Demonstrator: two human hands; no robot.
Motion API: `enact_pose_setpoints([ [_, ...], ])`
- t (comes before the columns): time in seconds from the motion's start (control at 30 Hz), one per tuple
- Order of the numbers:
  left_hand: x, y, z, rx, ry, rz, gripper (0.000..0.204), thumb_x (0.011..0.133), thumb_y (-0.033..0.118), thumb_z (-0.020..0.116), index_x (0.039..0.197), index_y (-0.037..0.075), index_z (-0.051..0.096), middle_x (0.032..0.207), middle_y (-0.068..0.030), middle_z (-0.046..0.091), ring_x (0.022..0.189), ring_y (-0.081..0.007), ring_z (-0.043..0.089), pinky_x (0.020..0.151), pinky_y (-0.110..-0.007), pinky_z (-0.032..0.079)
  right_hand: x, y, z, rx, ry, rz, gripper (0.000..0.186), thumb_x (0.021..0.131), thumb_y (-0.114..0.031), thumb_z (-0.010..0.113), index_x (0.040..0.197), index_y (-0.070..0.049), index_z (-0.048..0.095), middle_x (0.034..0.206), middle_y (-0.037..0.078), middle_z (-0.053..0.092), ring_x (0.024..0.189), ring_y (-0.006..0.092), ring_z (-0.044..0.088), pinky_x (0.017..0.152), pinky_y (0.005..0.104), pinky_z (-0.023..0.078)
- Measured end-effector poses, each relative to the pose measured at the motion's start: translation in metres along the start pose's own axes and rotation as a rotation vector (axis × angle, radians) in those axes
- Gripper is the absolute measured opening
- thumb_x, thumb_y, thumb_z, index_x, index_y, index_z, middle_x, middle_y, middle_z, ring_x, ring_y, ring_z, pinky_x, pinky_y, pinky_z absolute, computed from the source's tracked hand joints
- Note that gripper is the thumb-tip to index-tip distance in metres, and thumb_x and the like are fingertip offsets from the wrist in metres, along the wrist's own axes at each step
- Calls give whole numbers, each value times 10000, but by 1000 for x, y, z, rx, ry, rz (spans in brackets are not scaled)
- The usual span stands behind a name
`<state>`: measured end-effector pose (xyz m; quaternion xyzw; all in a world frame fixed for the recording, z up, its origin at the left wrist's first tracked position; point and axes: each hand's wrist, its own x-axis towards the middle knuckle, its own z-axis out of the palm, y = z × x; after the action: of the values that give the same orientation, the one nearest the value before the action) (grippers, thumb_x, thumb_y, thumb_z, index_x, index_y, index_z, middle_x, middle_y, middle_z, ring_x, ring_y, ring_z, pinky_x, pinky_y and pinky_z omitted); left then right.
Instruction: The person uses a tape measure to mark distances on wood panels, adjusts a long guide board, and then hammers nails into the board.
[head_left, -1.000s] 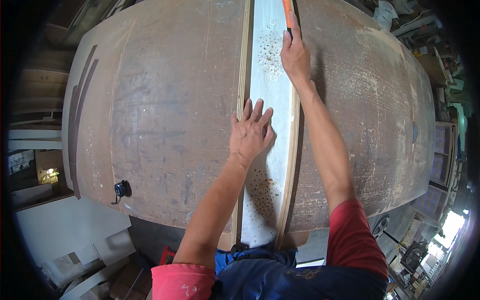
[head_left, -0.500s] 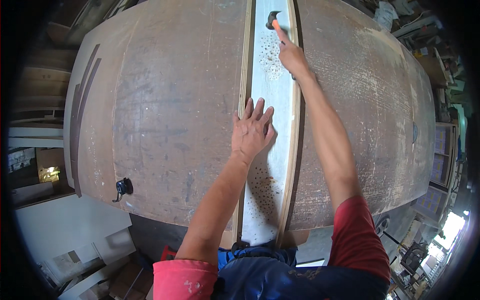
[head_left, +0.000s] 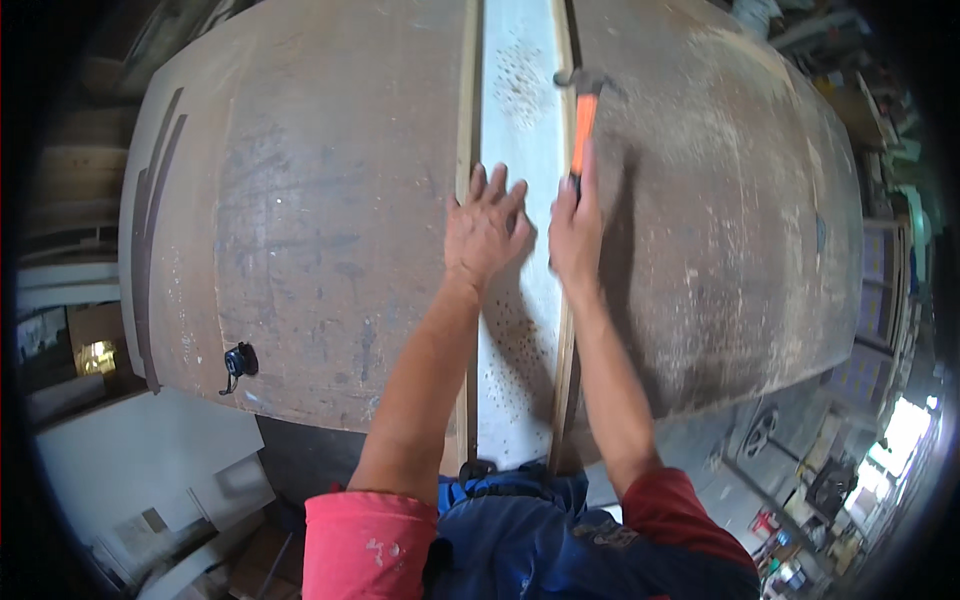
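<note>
A long pale panel (head_left: 522,30) runs away from me between a left wooden strip (head_left: 467,110) and a right wooden strip (head_left: 566,370). Dark and pale specks, too small to name, cover its far part and its near part. My left hand (head_left: 480,235) lies over the panel's left side and the left strip, fingers spread and holding nothing. In my right hand (head_left: 577,235) is a claw hammer (head_left: 584,130) with an orange and black handle. Its dark head points away from me, over the right strip, apart from the panel's specks.
The worn brown table (head_left: 330,200) spreads out on both sides. A small black tape measure (head_left: 240,359) rests near its left front, and thin dark strips (head_left: 160,200) lie along the left edge. White boards (head_left: 150,440) stand at the lower left.
My right hand has drawn the hammer back toward me and over the right strip, from above the far panel. My left hand stays on the panel; the view has shifted slightly.
</note>
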<state>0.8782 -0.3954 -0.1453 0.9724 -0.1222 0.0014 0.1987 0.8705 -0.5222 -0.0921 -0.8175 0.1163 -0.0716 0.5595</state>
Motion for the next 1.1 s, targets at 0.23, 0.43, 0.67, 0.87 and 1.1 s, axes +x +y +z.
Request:
enact_pose_setpoints([
  [0.23,1,-8,5,67,53,101,488,886,377,556,1358,256,571,1503,-57,444,1420,-311,354,1075,-653,317,-241,22,-69,-289,74,61,532,998,-83,451,1510,-66,306,1442,224,468,1278,401,502,1004,409,448],
  [0.43,-7,-20,5,177,90,239,496,891,361,543,1373,244,530,1464,-59,438,1397,-316,363,1113,-664,266,-355,20,-62,-374,198,148,511,982,-70,488,1481,-70,377,1360,233,540,1160,412,588,943,425,485],
  [0.67,-103,1,-1,169,10,295,470,866,233,587,1334,211,546,1452,-79,432,1378,-324,361,1105,-719,216,-370,29,-40,-438,294,2,494,961,-58,524,1448,-105,453,1183,235,643,1029,402,645,867,436,510],
  [0.87,-97,3,0,194,49,280,479,857,196,598,1333,210,544,1435,-70,436,1372,-311,367,1107,-706,235,-341,42,-33,-446,171,90,498,969,-85,517,1459,-123,438,1140,242,652,942,408,664,790,438,530],
  [1.1,-100,-1,4,195,55,271,498,856,195,606,1349,224,538,1454,-62,425,1379,-307,364,1115,-691,241,-346,35,-30,-463,365,-189,538,957,-82,513,1478,-112,383,1128,274,638,932,404,670,783,453,541],
])
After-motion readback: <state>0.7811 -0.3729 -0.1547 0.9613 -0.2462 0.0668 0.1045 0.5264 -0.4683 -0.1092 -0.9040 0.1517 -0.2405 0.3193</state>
